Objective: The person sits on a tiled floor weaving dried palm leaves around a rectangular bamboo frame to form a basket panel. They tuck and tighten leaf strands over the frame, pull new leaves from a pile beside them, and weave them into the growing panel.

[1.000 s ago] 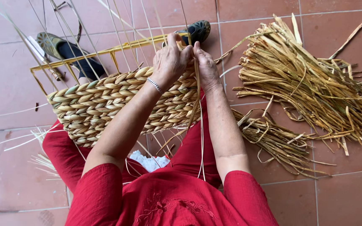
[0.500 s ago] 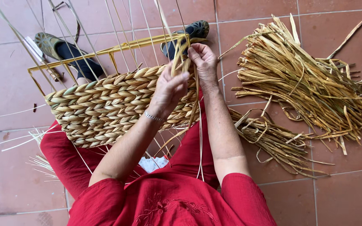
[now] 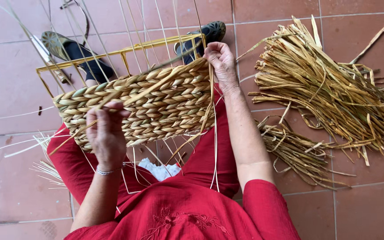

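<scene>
A half-woven basket (image 3: 156, 104) of braided straw on a yellow wire frame (image 3: 112, 53) rests on my lap. My left hand (image 3: 106, 133) lies against the woven wall at its lower left, fingers closed on a long flat straw strand (image 3: 156, 84) that runs up and right across the weave. My right hand (image 3: 221, 62) grips the basket's upper right corner, where the strand meets the frame. Thin upright stakes (image 3: 130, 26) rise from the frame.
A big heap of loose dried straw (image 3: 330, 93) lies on the tiled floor to the right, with a smaller bundle (image 3: 298, 151) nearer my leg. My feet in dark sandals (image 3: 74, 51) show beyond the basket. White cloth (image 3: 158, 170) lies between my legs.
My left hand has moved down and left from the basket's top right corner, drawing the straw strand across the weave. My right hand stays at the corner.
</scene>
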